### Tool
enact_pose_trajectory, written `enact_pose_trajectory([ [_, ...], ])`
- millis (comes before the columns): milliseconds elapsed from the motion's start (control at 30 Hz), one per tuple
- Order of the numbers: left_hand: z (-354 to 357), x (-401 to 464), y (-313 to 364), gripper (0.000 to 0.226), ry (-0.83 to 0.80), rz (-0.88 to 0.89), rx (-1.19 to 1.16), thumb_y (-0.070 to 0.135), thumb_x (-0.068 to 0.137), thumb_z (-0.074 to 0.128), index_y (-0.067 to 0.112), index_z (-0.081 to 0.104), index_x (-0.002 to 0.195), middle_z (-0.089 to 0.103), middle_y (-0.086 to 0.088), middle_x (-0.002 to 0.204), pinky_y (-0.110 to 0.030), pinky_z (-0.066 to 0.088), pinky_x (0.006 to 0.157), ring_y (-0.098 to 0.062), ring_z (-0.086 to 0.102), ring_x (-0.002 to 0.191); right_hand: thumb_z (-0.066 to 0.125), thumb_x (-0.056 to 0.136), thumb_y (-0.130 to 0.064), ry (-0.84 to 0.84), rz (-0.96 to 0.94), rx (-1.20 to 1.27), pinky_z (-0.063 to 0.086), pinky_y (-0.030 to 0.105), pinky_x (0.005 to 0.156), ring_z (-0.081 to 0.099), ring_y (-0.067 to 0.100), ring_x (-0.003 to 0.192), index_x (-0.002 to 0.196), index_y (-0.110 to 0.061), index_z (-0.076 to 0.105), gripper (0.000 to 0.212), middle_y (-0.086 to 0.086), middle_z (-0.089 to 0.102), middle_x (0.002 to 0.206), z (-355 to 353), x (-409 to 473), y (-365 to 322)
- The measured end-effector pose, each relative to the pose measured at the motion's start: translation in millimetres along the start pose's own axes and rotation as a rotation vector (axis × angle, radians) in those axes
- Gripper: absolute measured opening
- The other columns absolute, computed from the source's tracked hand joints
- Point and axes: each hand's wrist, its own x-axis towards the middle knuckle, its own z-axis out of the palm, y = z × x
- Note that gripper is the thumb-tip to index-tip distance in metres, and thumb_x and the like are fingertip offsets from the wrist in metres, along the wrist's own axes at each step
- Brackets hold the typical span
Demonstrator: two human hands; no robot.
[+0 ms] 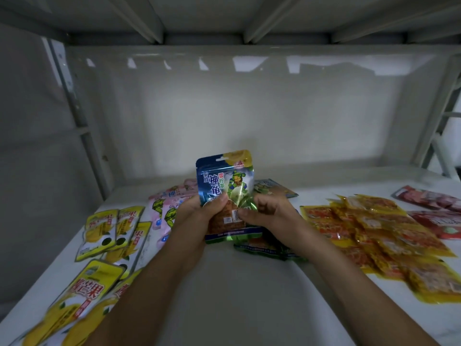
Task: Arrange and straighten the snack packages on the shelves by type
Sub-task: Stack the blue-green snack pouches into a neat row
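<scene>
Above the middle of the shelf [237, 283], both hands are clamped on a small stack of packets held upright. The left hand [197, 216] grips the blue-green turtle packet [222, 178] at its lower left, thumb across the front; the right hand [269, 213] pinches the stack's lower right corner. An orange packet [227, 221] sits in front of the blue-green one, mostly hidden by the fingers, so its print is hard to read. Beneath the hands lie more green-edged packets [259, 248], partly covered by the wrists. Behind the left hand, pink packets [164, 208] lie overlapping. Yellow mango packets [104, 228] spread along the shelf's left edge, the nearest ones blurred and cut off at the front left corner. Yellow-orange packets [374, 233] are heaped toward the right edge, with red packets [434, 203] beyond, cut off by the frame.
</scene>
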Motion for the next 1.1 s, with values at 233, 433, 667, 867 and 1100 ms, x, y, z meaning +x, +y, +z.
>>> enact_pose_trajectory([
  [233, 5, -2, 2, 0.021, 0.025, 0.003, -0.010, 0.018, 0.091, 0.074, 0.009, 0.076, 0.110, 0.078, -0.018, 0.108, -0.054, 0.060, 0.093, -0.041, 0.076, 0.099, 0.072, 0.093, -0.035, 0.053, 0.060, 0.038, 0.050, 0.036, 0.078, 0.065, 0.021, 0.082, 0.096, -0.006, 0.077, 0.030, 0.016, 0.076, 0.091, 1, -1, -2],
  [433, 7, 1, 3, 0.024, 0.077, 0.021, 0.026, 0.028, 0.097, 0.070, 0.010, 0.077, 0.112, 0.079, -0.014, 0.107, -0.051, 0.061, 0.093, -0.036, 0.076, 0.100, 0.072, 0.084, -0.061, 0.009, 0.070, -0.004, 0.042, 0.032, 0.067, 0.055, 0.019, 0.071, 0.093, 0.002, 0.071, 0.064, 0.025, 0.067, 0.083, 0, -4, -3],
  [667, 6, -2, -3, 0.020, 0.018, 0.094, 0.145, 0.033, 0.092, 0.072, 0.014, 0.079, 0.097, 0.079, -0.017, 0.100, -0.053, 0.062, 0.087, -0.040, 0.076, 0.095, 0.069, 0.095, -0.024, 0.187, 0.018, 0.144, 0.056, 0.026, 0.073, 0.071, 0.014, 0.075, 0.090, -0.006, 0.075, 0.019, 0.005, 0.076, 0.078, 2, -1, -10],
  [867, 10, 2, -1, 0.020, 0.050, 0.020, 0.014, 0.028, 0.100, 0.064, 0.016, 0.080, 0.103, 0.079, -0.014, 0.108, -0.056, 0.057, 0.098, -0.035, 0.075, 0.102, 0.074, 0.084, -0.040, 0.224, 0.035, 0.067, 0.037, 0.028, 0.057, 0.039, 0.019, 0.058, 0.062, -0.005, 0.047, 0.049, 0.014, 0.039, 0.059, 3, -2, -7],
  [1100, 5, 2, -5, 0.024, 0.074, 0.113, 0.133, 0.034, 0.100, 0.067, 0.014, 0.080, 0.101, 0.079, -0.017, 0.101, -0.067, 0.056, 0.094, -0.040, 0.075, 0.099, 0.067, 0.100, -0.020, 0.150, 0.086, 0.173, 0.052, 0.022, 0.071, 0.070, 0.009, 0.075, 0.100, -0.006, 0.075, 0.017, -0.001, 0.076, 0.085, 5, -7, -21],
])
